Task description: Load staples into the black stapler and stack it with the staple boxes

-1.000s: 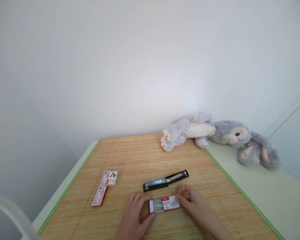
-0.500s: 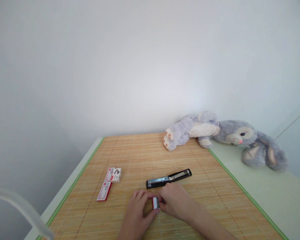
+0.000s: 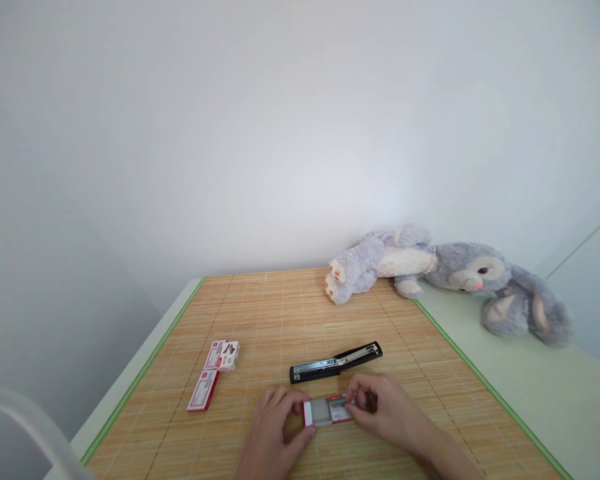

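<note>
**Two hands at a drawn-open box, a slim strip in the right fingertips**

Take the small red-and-white card box as the clock's centre, with twelve toward the pale wall. It lies on the tan bamboo mat with green edging, its translucent sliding tray drawn out toward nine o'clock.

At nine, the left hand grips the tray's white end narrowly, forefinger on the far side and thumb on the near. At three, the right hand pinches a slim grey-green strip between thumb and fingertips, just over the box; the curled fingers partly cover both.

The black-and-silver metal stapler, folded wide open, lies near at twelve. Around ten, two flat red-and-white rectangular boxes lie end to end, a smaller white box with a dark picture beside the farther one. From one to two o'clock, a grey-and-cream plush rabbit stretches across the mat's edge onto the pale tabletop.
</note>
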`<state>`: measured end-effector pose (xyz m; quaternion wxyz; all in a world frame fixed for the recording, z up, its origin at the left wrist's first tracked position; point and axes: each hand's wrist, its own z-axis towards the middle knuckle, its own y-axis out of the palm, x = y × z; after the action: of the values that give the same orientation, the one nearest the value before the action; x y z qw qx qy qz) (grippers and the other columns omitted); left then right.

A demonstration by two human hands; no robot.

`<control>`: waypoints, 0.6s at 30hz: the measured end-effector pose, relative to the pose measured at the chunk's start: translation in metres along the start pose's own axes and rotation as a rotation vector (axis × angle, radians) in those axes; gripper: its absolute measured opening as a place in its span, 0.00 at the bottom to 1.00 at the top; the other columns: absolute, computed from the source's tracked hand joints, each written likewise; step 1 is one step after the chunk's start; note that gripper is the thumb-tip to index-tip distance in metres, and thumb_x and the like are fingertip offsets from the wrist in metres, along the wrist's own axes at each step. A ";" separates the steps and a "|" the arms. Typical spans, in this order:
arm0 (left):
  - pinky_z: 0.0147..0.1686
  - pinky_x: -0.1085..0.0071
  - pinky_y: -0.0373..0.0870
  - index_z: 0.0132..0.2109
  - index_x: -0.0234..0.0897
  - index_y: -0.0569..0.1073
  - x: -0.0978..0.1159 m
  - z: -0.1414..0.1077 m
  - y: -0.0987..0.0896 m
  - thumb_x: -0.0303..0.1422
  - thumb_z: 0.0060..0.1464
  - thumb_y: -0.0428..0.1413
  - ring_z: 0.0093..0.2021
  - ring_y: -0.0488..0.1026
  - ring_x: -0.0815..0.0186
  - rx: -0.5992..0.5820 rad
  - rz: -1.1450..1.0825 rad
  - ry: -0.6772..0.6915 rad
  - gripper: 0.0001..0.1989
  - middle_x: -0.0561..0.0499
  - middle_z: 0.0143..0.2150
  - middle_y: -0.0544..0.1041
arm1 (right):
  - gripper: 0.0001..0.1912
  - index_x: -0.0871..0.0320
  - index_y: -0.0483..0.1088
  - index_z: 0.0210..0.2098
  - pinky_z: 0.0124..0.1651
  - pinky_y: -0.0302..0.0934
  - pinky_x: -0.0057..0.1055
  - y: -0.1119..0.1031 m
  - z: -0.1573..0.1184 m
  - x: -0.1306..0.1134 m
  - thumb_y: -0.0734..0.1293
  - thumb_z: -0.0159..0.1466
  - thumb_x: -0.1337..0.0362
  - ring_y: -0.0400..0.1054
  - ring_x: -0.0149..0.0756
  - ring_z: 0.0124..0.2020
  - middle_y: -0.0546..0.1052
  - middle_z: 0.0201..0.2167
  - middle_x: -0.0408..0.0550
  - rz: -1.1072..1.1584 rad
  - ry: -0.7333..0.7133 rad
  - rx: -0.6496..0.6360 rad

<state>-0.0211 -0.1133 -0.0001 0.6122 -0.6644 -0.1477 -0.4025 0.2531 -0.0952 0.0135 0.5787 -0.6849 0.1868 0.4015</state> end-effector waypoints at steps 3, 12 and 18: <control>0.51 0.60 0.66 0.51 0.47 0.76 0.000 0.000 0.001 0.35 0.58 0.61 0.49 0.71 0.56 -0.008 0.006 -0.005 0.13 0.50 0.44 0.77 | 0.12 0.54 0.74 0.42 0.29 0.52 0.26 -0.007 -0.008 0.004 0.73 0.58 0.62 0.64 0.30 0.24 0.70 0.22 0.34 -0.019 0.023 0.026; 0.54 0.55 0.65 0.52 0.49 0.77 0.005 0.006 0.012 0.37 0.56 0.63 0.49 0.72 0.54 0.016 0.052 -0.014 0.16 0.50 0.44 0.79 | 0.15 0.48 0.79 0.45 0.29 0.50 0.27 -0.013 -0.007 -0.007 0.75 0.57 0.60 0.66 0.33 0.26 0.75 0.25 0.37 -0.094 0.035 -0.052; 0.54 0.54 0.67 0.55 0.51 0.77 0.013 0.010 0.024 0.37 0.55 0.64 0.50 0.73 0.53 0.018 0.053 0.016 0.20 0.49 0.46 0.80 | 0.14 0.48 0.79 0.44 0.30 0.50 0.26 -0.003 -0.005 -0.014 0.75 0.58 0.59 0.68 0.33 0.27 0.76 0.25 0.37 -0.100 0.019 -0.050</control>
<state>0.0075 -0.1132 -0.0068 0.6299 -0.6592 -0.1285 -0.3901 0.2479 -0.1024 0.0263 0.5792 -0.7112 0.1475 0.3701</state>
